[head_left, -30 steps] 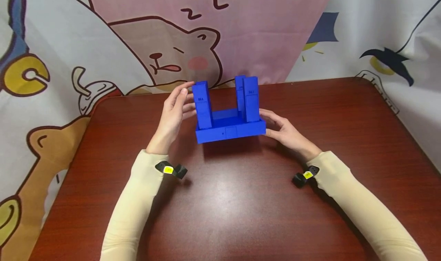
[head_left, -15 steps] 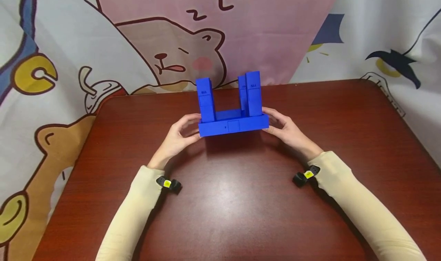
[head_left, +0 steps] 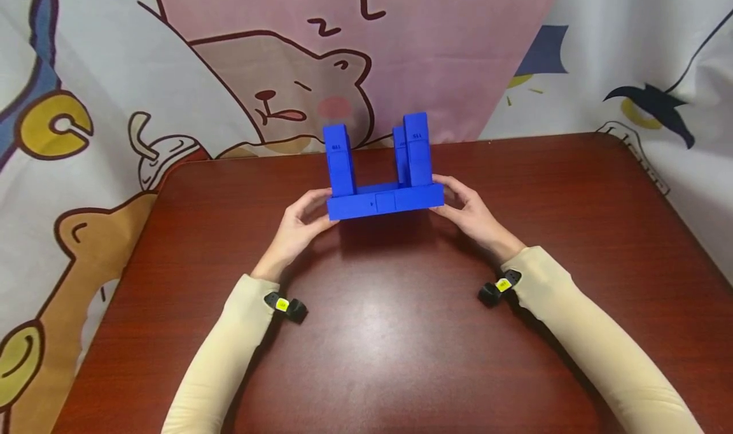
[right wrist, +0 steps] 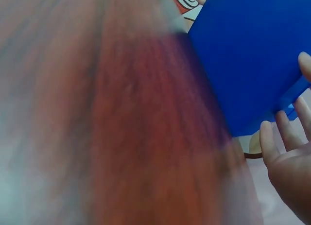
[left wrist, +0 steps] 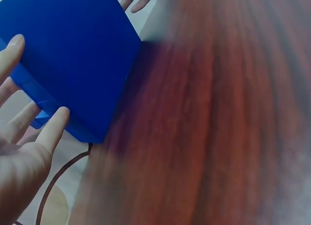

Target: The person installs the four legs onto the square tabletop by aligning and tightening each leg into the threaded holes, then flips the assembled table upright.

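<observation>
Both hands hold a blue base (head_left: 386, 203) with square-edged blue posts standing on it, some with small printed numbers. One post (head_left: 340, 163) rises at the left end; at the right end are a front post (head_left: 418, 151) and a partly hidden rear post (head_left: 401, 157). My left hand (head_left: 294, 227) grips the base's left end between thumb and fingers. At the opposite end my right hand (head_left: 472, 214) holds it in the same way. The wrist views show the base's broad flat underside (left wrist: 73, 55), with fingertips along its edge.
A dark red-brown wooden table (head_left: 378, 332) lies beneath, with the base's shadow on it. Behind and to the sides hangs a cartoon-printed cloth (head_left: 446, 58). Each wrist carries a small black camera (head_left: 296, 310) beside a cream sleeve (head_left: 212, 357).
My left hand has moved from the left post down to the base's left end and taken hold there. The base and posts have tilted slightly, while the right hand kept its place at the right end.
</observation>
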{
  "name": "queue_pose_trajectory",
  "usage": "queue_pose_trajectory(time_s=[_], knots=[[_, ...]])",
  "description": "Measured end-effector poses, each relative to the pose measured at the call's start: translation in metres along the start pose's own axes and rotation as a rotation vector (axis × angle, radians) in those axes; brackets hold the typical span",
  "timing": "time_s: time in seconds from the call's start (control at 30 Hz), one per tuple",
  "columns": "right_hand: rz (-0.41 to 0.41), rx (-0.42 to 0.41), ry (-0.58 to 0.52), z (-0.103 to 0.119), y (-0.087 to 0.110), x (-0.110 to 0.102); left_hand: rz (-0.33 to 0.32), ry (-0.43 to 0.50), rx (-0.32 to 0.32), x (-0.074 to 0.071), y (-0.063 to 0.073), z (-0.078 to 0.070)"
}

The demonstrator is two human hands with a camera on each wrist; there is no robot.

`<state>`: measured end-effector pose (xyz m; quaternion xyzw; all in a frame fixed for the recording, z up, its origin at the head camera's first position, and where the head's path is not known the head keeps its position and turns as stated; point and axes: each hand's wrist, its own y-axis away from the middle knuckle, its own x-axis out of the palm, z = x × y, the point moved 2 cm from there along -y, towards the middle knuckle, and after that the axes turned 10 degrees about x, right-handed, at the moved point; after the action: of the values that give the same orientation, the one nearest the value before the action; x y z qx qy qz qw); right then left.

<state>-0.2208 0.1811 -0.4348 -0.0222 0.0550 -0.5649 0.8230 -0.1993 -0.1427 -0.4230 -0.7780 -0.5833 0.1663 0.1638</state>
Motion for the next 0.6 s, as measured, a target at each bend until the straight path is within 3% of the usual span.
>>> queue_pose_trajectory(time_s=[0.13,0.33,0.6], knots=[[-0.046,-0.029,-0.014,0.002,-0.004,0.004,-0.024,-0.05,-0.004,0.003,-0.003,-0.008],[-0.093,-0.044,-0.005,0.005,-0.006,0.008,-0.062,-0.04,-0.024,0.002,-0.005,-0.002],[-0.104,-0.106,-0.022,0.011,-0.003,0.012,0.0,0.073,-0.115,0.001,-0.012,-0.013]])
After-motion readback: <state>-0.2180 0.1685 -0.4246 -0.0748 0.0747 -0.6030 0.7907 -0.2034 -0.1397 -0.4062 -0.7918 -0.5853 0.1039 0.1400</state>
